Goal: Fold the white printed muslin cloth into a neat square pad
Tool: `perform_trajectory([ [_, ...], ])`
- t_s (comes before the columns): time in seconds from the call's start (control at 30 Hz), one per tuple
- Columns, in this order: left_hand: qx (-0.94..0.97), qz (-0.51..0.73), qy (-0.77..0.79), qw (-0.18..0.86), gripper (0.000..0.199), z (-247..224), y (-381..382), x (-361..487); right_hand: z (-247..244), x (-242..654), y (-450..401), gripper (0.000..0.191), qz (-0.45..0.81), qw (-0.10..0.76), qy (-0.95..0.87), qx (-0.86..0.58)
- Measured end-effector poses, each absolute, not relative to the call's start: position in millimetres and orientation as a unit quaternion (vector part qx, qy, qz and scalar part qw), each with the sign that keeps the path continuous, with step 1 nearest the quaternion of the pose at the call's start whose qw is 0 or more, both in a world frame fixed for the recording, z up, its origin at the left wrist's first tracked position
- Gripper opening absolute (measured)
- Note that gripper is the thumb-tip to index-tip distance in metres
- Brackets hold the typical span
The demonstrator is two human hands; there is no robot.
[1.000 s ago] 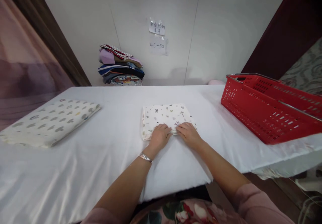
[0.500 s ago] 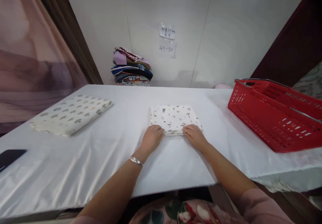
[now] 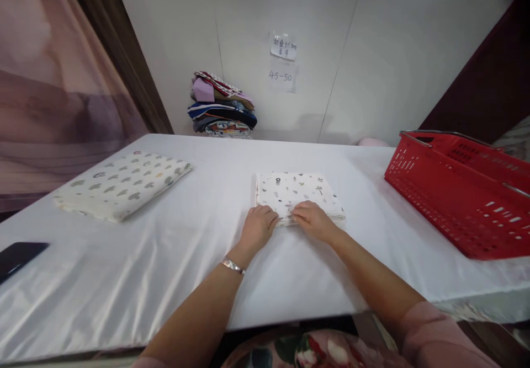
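A folded white cloth (image 3: 296, 187) with small grey and dark prints lies flat on the white-covered table, in front of me. My left hand (image 3: 259, 225) is closed on its near left corner, a silver bracelet on the wrist. My right hand (image 3: 313, 220) pinches the near edge around the middle, a short way from my left fingers. Several layers show along that edge.
Another folded cloth (image 3: 128, 183) with grey prints lies at the left, beyond a dark phone (image 3: 20, 256). A red basket (image 3: 459, 191) stands at the right. Behind the table (image 3: 165, 280) is a fabric stack (image 3: 223, 106) by the wall.
My right hand has moved left along the near edge, closer to my left hand, uncovering the near right corner. The view has shifted slightly.
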State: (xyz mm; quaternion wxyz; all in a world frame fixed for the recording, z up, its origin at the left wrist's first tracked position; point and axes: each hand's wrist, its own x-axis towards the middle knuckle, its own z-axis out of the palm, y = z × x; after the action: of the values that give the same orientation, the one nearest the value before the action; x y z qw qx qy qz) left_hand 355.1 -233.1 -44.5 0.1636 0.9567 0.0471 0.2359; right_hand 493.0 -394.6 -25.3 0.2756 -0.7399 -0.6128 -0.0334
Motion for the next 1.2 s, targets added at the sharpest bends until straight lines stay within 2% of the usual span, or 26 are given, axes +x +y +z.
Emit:
perform_trajectory([
  [0.17, 0.955, 0.236, 0.046, 0.176, 0.021, -45.9, -233.3, 355.4, -33.6, 487.7, -386.8, 0.019, -0.02, 0.309, -0.599, -0.739],
  [0.4, 0.952, 0.241, 0.063, 0.178, 0.006, -43.3, -236.9, 355.8, -42.9, 485.6, -388.8, 0.017, -0.015, 0.357, -0.568, -0.742],
  [0.53, 0.952, 0.237, 0.066, 0.18, 0.005, -41.8, -237.9, 355.8, -46.0, 485.7, -388.8, 0.017, -0.024, 0.372, -0.567, -0.734],
  [0.73, 0.953, 0.234, 0.046, 0.188, 0.011, -41.0, -237.4, 355.1, -46.2, 485.1, -390.6, 0.018, -0.029, 0.375, -0.57, -0.73],
  [0.87, 0.951, 0.237, 0.058, 0.189, 0.006, -39.7, -237.6, 354.4, -46.7, 485.2, -391.5, 0.019, -0.027, 0.386, -0.574, -0.722],
  [1.2, 0.947, 0.22, 0.079, 0.22, 0.01, -40.9, -236.4, 354.9, -46.2, 481.6, -389.7, 0.019, -0.037, 0.365, -0.575, -0.731],
])
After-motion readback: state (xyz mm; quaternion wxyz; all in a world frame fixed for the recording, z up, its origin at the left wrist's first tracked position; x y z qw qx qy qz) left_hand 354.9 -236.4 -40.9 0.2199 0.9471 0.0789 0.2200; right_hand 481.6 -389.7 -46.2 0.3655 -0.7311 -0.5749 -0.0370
